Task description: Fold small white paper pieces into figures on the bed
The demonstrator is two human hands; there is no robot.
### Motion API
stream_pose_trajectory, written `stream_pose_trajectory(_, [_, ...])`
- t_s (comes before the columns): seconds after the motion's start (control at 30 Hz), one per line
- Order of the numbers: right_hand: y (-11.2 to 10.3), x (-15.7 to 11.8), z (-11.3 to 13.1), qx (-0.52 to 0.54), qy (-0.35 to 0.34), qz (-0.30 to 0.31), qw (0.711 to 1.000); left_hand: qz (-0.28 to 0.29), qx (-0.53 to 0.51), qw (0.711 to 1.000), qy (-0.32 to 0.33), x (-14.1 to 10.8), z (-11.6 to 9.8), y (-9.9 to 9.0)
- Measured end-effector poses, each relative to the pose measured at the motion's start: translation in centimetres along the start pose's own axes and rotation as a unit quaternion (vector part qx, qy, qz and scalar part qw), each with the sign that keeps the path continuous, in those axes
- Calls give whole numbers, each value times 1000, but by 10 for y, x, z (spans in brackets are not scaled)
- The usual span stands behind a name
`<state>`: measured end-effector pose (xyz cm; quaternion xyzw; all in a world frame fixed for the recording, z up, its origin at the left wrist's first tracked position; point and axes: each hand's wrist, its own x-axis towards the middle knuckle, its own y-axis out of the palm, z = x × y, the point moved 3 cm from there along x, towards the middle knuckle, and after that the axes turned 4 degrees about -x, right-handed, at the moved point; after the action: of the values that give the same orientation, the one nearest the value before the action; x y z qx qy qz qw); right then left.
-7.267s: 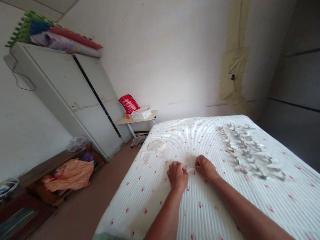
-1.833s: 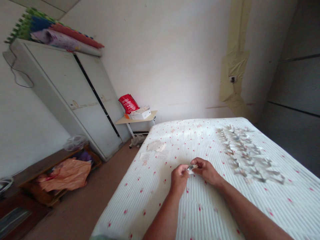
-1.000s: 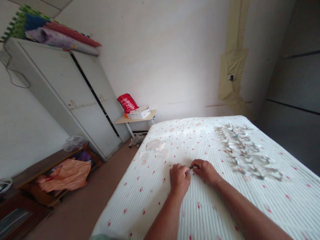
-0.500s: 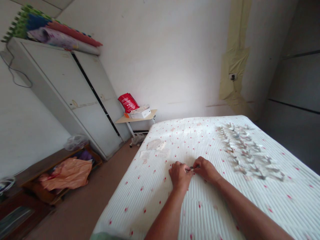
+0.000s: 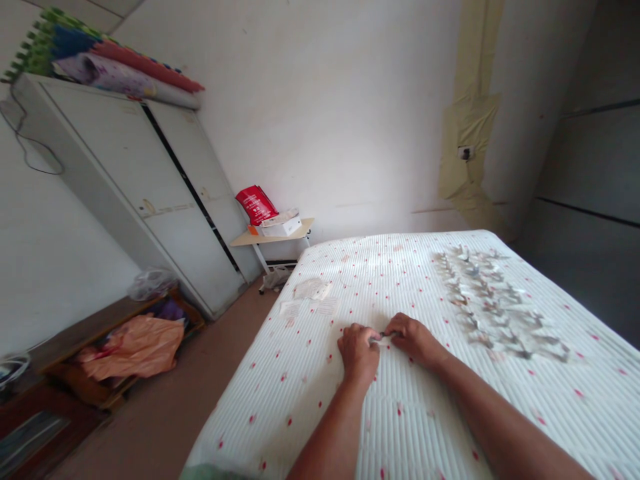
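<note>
Both my hands work close together just above the mattress (image 5: 310,440), which is white, ribbed and dotted with red. My left hand (image 5: 359,348) is closed on one end of a small folded piece of paper (image 5: 384,339). The other end is pinched in my right hand (image 5: 414,339). Between the fingertips only a short strip with a dark upper edge shows; the rest is hidden. To the right lie several small folded paper figures (image 5: 493,308) in rows, looking like paper cranes. Left of my hands lie printed paper sheets (image 5: 311,289).
Beyond the bed's far left corner a small table (image 5: 306,228) holds a red bag (image 5: 256,205) and a white box (image 5: 283,227). A grey cabinet (image 5: 135,173) with rolled mats (image 5: 125,73) on top stands left. An orange plastic bag (image 5: 135,348) lies on a low wooden unit.
My hands have drawn slightly apart, and more of the pale paper shows between the fingertips. Everything else stays put.
</note>
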<state>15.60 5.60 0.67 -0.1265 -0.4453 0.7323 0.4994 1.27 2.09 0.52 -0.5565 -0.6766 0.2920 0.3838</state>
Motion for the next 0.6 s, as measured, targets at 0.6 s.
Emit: stream_pose_trajectory(0.6, [1,-1,2,-62,-32,28,997,-2,13,1000,24,-1,-2,0])
